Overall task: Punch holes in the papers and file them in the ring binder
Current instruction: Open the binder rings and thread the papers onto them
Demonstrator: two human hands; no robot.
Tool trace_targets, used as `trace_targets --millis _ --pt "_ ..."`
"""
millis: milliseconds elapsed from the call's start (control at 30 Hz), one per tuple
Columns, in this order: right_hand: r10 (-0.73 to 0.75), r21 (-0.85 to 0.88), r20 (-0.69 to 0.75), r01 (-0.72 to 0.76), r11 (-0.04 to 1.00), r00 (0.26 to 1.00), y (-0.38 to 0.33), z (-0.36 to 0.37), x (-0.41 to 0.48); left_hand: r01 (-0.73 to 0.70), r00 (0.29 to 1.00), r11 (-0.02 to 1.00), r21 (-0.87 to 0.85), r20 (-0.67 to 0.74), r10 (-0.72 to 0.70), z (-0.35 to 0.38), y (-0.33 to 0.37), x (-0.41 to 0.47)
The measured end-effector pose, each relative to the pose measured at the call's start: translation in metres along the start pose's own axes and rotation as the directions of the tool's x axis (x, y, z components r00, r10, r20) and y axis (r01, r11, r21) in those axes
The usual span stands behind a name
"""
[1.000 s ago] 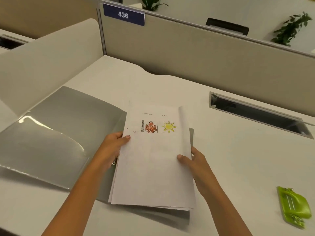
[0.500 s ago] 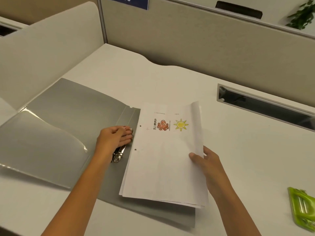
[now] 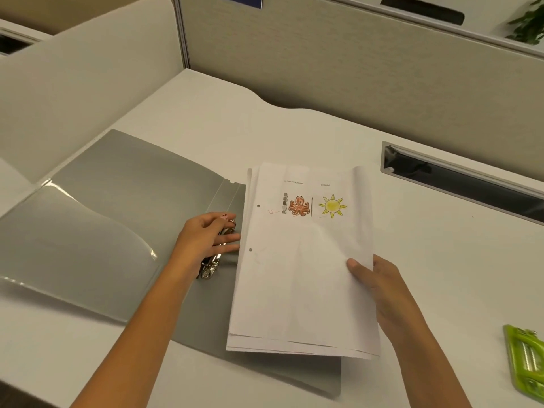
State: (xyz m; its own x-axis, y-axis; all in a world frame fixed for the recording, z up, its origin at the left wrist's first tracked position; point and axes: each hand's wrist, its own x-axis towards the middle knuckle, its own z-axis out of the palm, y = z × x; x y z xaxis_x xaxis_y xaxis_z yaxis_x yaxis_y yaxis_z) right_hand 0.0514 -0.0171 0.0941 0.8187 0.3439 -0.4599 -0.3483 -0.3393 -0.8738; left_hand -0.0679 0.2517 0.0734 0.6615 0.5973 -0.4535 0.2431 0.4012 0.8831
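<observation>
A grey ring binder (image 3: pixel 123 201) lies open on the desk, its metal ring mechanism (image 3: pixel 216 256) at the spine. My left hand (image 3: pixel 206 240) rests on the rings, fingers curled around the metal. My right hand (image 3: pixel 374 282) pinches the right edge of a stack of white papers (image 3: pixel 303 275), held over the binder's right cover. The top sheet shows an orange octopus and a yellow sun, and two punched holes show along its left edge.
A green hole punch (image 3: pixel 527 363) lies at the right edge of the desk. A dark cable slot (image 3: pixel 459 178) is cut into the desk at the back right. Beige partition walls (image 3: pixel 323 63) stand behind and to the left.
My left hand has let go of the papers and moved left onto the binder's rings. My right hand has shifted the stack to the right, uncovering the ring mechanism.
</observation>
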Motion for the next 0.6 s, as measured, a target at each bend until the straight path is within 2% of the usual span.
trace_targets --millis 300,600 --pt "0.024 0.034 -0.032 -0.023 0.999 0.999 0.002 -0.003 0.002 0.009 1.0 1.0 0.018 0.022 -0.009 0.008 -0.002 -0.001" --pt "0.063 -0.004 -0.025 -0.064 0.998 0.998 0.008 -0.006 -0.003 0.073 0.997 0.996 -0.045 -0.013 -0.074 0.032 -0.013 -0.008"
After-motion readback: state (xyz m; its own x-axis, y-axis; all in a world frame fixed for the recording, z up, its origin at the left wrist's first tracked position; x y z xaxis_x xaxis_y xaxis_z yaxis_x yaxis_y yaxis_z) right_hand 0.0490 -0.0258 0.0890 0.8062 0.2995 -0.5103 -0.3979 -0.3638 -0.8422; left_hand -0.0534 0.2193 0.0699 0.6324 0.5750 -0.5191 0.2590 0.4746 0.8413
